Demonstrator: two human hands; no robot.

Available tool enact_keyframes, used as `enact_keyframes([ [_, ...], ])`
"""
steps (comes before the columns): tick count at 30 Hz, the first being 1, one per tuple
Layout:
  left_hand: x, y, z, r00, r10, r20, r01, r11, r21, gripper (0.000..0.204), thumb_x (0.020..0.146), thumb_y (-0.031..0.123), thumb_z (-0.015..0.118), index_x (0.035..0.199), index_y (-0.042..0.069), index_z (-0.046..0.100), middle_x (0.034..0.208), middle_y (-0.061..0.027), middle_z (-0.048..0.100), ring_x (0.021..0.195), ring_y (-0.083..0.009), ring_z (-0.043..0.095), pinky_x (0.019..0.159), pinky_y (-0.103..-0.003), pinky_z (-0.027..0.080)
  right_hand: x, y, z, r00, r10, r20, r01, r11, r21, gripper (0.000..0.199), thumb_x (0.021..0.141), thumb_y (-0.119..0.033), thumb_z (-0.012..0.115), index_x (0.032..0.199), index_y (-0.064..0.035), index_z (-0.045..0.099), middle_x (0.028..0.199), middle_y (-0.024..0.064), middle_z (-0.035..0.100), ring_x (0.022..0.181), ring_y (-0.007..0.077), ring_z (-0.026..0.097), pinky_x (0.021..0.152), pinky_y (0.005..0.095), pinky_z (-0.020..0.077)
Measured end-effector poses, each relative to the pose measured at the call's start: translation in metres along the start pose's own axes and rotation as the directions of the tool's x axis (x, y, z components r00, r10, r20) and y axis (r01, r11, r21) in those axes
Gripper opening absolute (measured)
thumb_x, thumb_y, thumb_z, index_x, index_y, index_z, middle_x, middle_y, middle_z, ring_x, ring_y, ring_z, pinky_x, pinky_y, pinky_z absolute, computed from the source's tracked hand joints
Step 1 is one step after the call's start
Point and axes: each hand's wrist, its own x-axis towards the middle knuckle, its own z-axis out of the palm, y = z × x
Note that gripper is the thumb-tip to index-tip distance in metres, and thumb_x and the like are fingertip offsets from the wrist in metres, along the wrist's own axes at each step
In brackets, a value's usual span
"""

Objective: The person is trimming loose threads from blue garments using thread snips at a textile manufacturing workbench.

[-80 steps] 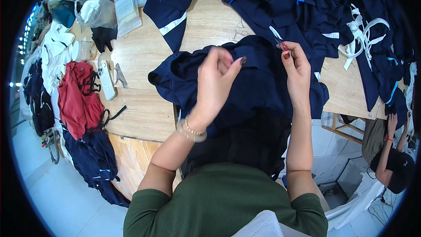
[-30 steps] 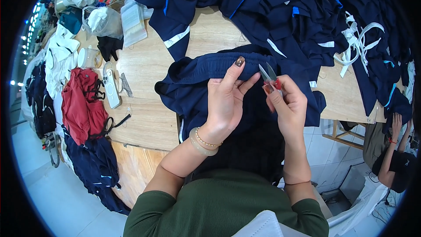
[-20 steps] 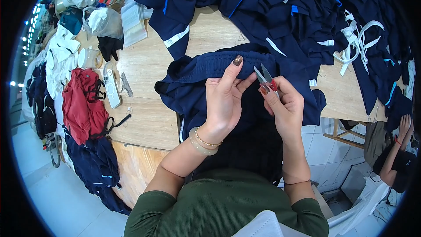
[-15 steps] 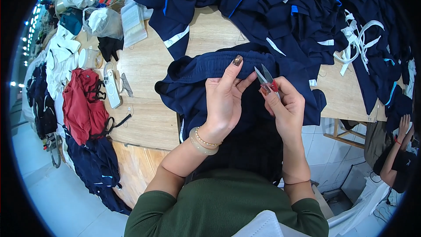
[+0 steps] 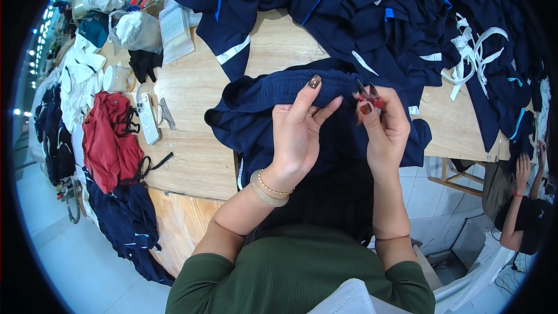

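A navy garment with a gathered elastic waistband (image 5: 256,94) lies bunched in front of me on the table. My left hand (image 5: 296,131) is closed on the waistband, thumb up on its near side, with some fingers hidden behind the cloth. To the right, my right hand (image 5: 386,134) grips small thread snips (image 5: 368,91) with red handles. Their dark blades point up, a little apart, beside the waistband's right end. The snips do not touch my left fingertips.
Piled navy garments (image 5: 360,17) fill the far side, with white tape (image 5: 479,52) at right. At left are a phone (image 5: 149,117), red cloth (image 5: 110,139), a plastic cup (image 5: 118,77) and bags. A co-worker's hand (image 5: 523,171) shows at far right.
My right hand has drawn the snips rightward, away from my left fingertips, and turned the blades more upright. My left hand keeps its place on the waistband.
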Motion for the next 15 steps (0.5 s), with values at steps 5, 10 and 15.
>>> enact_keyframes([
  [5, 0.000, -0.002, -0.003, 1.000, 0.003, 0.010, -0.002, 1.000, -0.019, 0.016, 0.093, 0.014, 0.060, 0.088, 0.003, 0.069, 0.084, -0.0025, 0.068, 0.076, -0.0089, 0.064, 0.075, -0.029, 0.056, 0.023, -0.004, 0.012, 0.935, -0.335, 0.117, 0.354, 0.855, -0.380, 0.031, 0.066, 0.006, 0.072, 0.096, -0.0033, 0.068, 0.072, 0.0051, 0.054, 0.067, 0.0165, 0.051, 0.055, 0.0264, 0.0393],
  [10, 0.003, 0.000, -0.005, 0.999, -0.036, -0.018, 0.036, 0.999, 0.024, 0.016, 0.093, 0.014, 0.060, 0.087, 0.003, 0.070, 0.082, -0.0006, 0.067, 0.074, -0.0072, 0.063, 0.074, -0.028, 0.056, 0.027, 0.004, 0.020, 0.925, -0.377, 0.048, 0.369, 0.861, -0.351, 0.016, 0.072, 0.008, 0.068, 0.084, -0.0010, 0.065, 0.071, 0.0056, 0.054, 0.064, 0.0146, 0.051, 0.055, 0.0255, 0.0398],
  [15, 0.004, 0.006, -0.001, 0.996, -0.067, -0.060, 0.070, 0.997, 0.046, 0.018, 0.094, 0.016, 0.059, 0.087, 0.002, 0.070, 0.084, -0.0016, 0.067, 0.075, -0.0078, 0.063, 0.074, -0.028, 0.055, 0.024, -0.001, 0.008, 0.995, 0.031, -0.091, -0.019, 0.991, 0.136, 0.030, 0.086, -0.002, 0.067, 0.109, -0.0019, 0.049, 0.089, -0.0008, 0.053, 0.083, 0.0057, 0.052, 0.070, 0.0182, 0.0440],
])
